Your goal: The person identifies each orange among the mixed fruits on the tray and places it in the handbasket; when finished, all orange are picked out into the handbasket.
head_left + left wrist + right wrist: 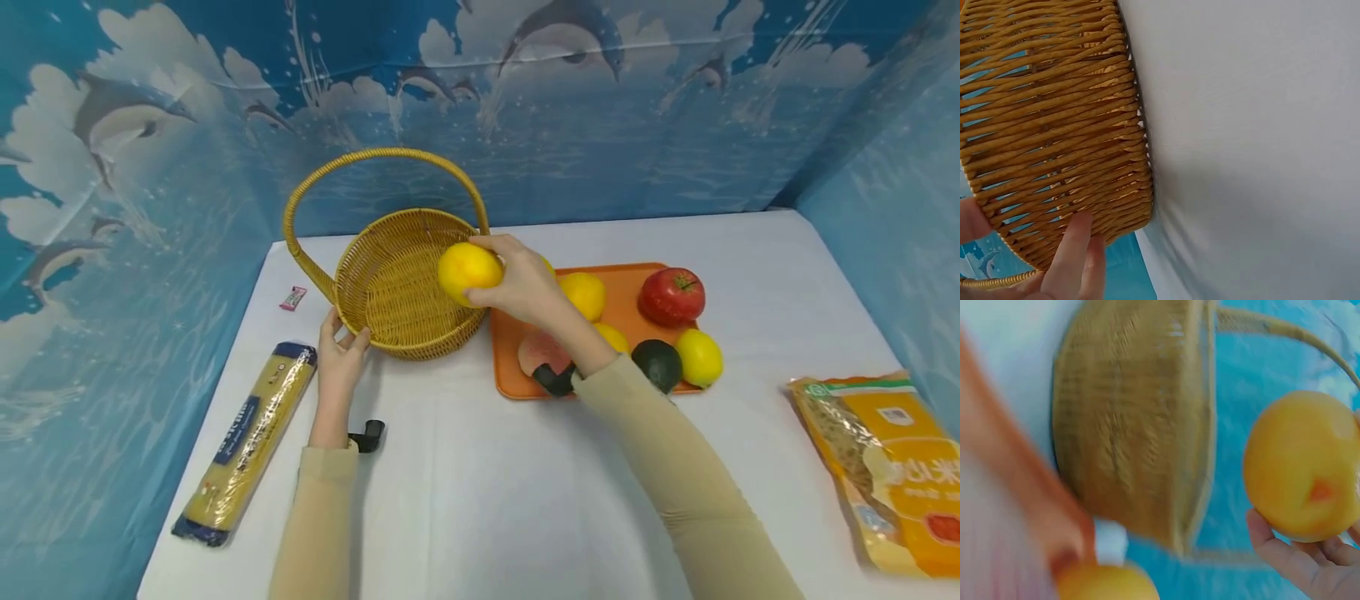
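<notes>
A woven wicker basket (401, 304) with a tall hoop handle stands at the back left of the table. My left hand (341, 354) grips its near-left rim; in the left wrist view the fingers lie against the woven outer wall (1054, 150) and the thumb is at the rim. Over the right side of the basket, my right hand (522, 279) holds a round yellow fruit (467, 273). The right wrist view shows this fruit (1304, 465) with a small reddish spot, the thumb and fingers around it, above rim height and apart from the basket.
An orange tray (622, 287) bears several yellow fruits, a red apple (672, 297), a pinkish peach (538, 352) and a dark green avocado (657, 365). Noodles in a long pack (251, 442) and a small candy (293, 298) lie left. A yellow grain bag (885, 471) lies right.
</notes>
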Demonstrator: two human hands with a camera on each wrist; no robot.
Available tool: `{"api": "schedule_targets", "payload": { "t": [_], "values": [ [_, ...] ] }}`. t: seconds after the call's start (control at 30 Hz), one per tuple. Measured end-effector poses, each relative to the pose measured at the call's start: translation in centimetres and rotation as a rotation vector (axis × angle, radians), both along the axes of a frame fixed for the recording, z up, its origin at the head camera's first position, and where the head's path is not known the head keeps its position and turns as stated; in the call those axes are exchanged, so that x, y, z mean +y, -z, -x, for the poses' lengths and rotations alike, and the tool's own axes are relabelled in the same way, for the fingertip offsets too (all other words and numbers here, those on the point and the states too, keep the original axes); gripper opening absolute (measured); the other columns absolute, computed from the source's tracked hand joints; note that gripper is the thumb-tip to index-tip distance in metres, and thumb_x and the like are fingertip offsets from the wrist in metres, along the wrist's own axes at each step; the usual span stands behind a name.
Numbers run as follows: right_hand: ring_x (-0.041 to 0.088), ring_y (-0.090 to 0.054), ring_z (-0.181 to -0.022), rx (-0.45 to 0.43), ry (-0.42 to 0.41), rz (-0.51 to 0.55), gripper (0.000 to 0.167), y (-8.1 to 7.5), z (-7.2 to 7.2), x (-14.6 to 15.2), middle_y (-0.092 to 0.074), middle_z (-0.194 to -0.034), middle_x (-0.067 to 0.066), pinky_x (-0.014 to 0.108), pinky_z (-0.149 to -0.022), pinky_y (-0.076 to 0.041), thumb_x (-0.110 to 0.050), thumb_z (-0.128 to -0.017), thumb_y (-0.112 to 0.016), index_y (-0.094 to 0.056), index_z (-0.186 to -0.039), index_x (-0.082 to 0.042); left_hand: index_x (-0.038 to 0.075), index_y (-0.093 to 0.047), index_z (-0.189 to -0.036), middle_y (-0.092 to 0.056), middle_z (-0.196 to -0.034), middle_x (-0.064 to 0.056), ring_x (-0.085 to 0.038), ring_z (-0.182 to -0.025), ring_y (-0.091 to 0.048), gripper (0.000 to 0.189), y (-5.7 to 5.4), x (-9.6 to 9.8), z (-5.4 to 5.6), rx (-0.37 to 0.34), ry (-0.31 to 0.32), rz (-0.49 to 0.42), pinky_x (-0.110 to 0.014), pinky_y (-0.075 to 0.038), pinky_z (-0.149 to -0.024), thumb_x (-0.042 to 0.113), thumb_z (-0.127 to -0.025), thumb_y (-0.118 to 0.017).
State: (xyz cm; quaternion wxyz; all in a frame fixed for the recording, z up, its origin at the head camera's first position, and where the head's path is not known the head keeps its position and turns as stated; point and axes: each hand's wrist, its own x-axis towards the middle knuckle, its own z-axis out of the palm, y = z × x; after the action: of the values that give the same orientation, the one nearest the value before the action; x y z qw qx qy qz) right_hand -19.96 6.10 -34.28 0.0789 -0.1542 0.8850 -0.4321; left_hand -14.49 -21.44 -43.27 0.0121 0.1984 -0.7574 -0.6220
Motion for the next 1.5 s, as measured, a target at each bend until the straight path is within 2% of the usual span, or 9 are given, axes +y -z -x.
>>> {"api": "schedule_targets", "payload": {
  "t": [0.17,0.3,0.43,0.73,0.97,1.27,1.37,1.5],
  "values": [
    [0.028,-0.051,-0.124,-0.057,-0.050,0.024,0.076,2.5,1.2,-5.7,-0.045,-0.149,0.005,0.047,-0.100,-0.050,-0.030,-0.081,-0.076,-0.044,-0.149,-0.021,0.017,-0.010,-0.160,-0.025,-0.160,-0.015,-0.030,-0.141,-0.039,0.074,0.2,-0.1,-0.1,0.004,-0.016,0.006,-0.036,-0.045,-0.113,0.014,-0.101,-0.054],
    [0.028,-0.052,-0.123,-0.086,-0.064,0.031,0.075,4.6,1.7,-9.1,-0.047,-0.147,0.007,0.046,-0.100,-0.051,-0.026,-0.080,-0.078,-0.046,-0.148,-0.018,0.017,-0.012,-0.160,-0.028,-0.158,-0.016,-0.031,-0.140,-0.040,0.074,0.3,-0.1,-0.1,0.008,-0.023,0.018,-0.037,-0.046,-0.112,0.015,-0.100,-0.055],
    [0.028,-0.053,-0.121,-0.107,-0.085,0.022,0.074,6.0,1.8,-10.9,-0.047,-0.147,0.009,0.044,-0.100,-0.053,-0.025,-0.081,-0.078,-0.047,-0.147,-0.014,0.018,-0.012,-0.160,-0.029,-0.158,-0.016,-0.030,-0.140,-0.041,0.073,0.5,0.1,-0.2,0.010,-0.022,0.016,-0.037,-0.047,-0.111,0.015,-0.100,-0.055],
    [0.028,-0.050,-0.129,-0.106,-0.122,-0.054,0.072,7.4,2.0,-12.9,-0.045,-0.149,0.010,0.041,-0.107,-0.049,-0.021,-0.083,-0.079,-0.046,-0.147,-0.010,0.017,-0.012,-0.160,-0.028,-0.158,-0.017,-0.031,-0.140,-0.041,0.074,0.5,0.4,-0.2,0.012,-0.016,0.012,-0.039,-0.047,-0.111,0.014,-0.100,-0.055],
    [0.028,-0.044,-0.136,-0.076,-0.171,-0.120,0.071,7.4,2.0,-13.1,-0.044,-0.152,0.009,0.043,-0.113,-0.043,-0.021,-0.086,-0.078,-0.045,-0.148,-0.010,0.018,-0.012,-0.160,-0.028,-0.158,-0.017,-0.031,-0.140,-0.041,0.073,0.4,0.5,-0.1,0.015,-0.017,0.003,-0.039,-0.047,-0.111,0.014,-0.100,-0.055],
    [0.028,-0.042,-0.139,-0.041,-0.207,-0.111,0.071,6.8,1.8,-12.9,-0.042,-0.154,0.009,0.044,-0.115,-0.041,-0.025,-0.087,-0.076,-0.044,-0.148,-0.010,0.018,-0.012,-0.160,-0.028,-0.158,-0.017,-0.031,-0.140,-0.041,0.073,0.4,0.2,-0.1,0.006,-0.027,0.013,-0.039,-0.047,-0.111,0.015,-0.100,-0.055],
    [0.029,-0.041,-0.141,-0.035,-0.203,-0.074,0.070,6.1,1.5,-12.3,-0.041,-0.155,0.009,0.044,-0.116,-0.040,-0.026,-0.087,-0.076,-0.045,-0.148,-0.010,0.018,-0.012,-0.160,-0.028,-0.158,-0.017,-0.031,-0.140,-0.041,0.073,0.4,0.1,-0.1,0.007,-0.027,0.024,-0.039,-0.047,-0.111,0.016,-0.101,-0.054],
    [0.027,-0.042,-0.140,-0.034,-0.184,-0.030,0.063,4.0,0.9,-10.6,-0.045,-0.152,0.007,0.044,-0.115,-0.041,-0.029,-0.090,-0.073,-0.049,-0.145,-0.014,0.018,-0.012,-0.160,-0.028,-0.158,-0.017,-0.031,-0.140,-0.041,0.072,0.4,0.0,-0.1,0.005,-0.025,0.034,-0.039,-0.047,-0.111,0.017,-0.101,-0.054]
  ]
}}
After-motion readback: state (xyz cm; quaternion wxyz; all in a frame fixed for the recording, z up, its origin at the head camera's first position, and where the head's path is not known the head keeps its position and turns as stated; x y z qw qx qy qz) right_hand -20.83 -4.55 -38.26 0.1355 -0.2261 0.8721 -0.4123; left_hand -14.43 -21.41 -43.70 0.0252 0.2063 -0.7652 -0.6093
